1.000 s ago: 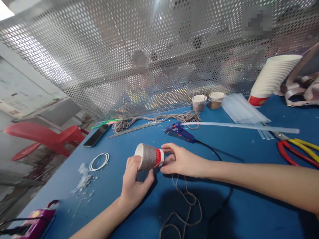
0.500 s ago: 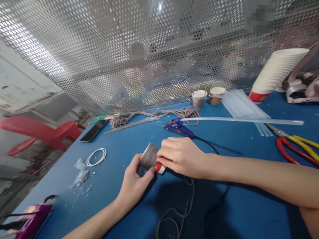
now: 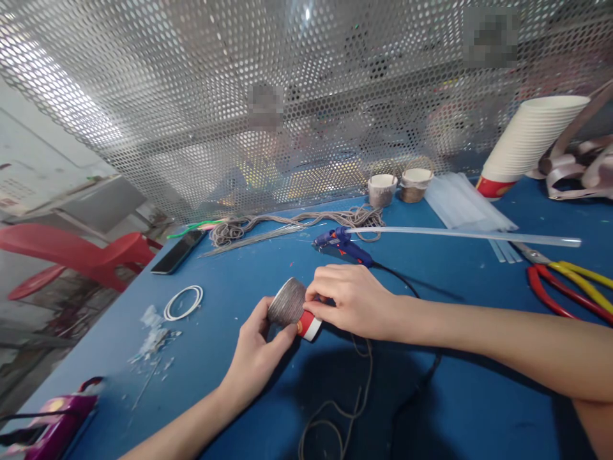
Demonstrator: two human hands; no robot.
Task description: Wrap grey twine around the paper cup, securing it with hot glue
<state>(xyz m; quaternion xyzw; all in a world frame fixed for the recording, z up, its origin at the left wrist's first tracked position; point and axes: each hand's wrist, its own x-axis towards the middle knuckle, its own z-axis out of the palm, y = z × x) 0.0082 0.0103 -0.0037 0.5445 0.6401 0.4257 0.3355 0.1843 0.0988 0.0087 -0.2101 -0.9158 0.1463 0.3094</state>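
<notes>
One blue bench (image 3: 479, 409) carried everything. Above its middle the left hand (image 3: 256, 348) gripped a paper cup (image 3: 288, 303) wound in grey cord, tipped on its side, while the right hand (image 3: 352, 300) pinched closed at the cup's red-banded end. Just behind lay a blue glue gun (image 3: 342, 246); loose cord (image 3: 357, 393) trailed toward the near edge

A cup (image 3: 292, 308) wrapped in grey cord is held by the left hand (image 3: 256, 348) and pinched by the right hand (image 3: 349, 300), just before the glue gun (image 3: 342, 245).
</notes>
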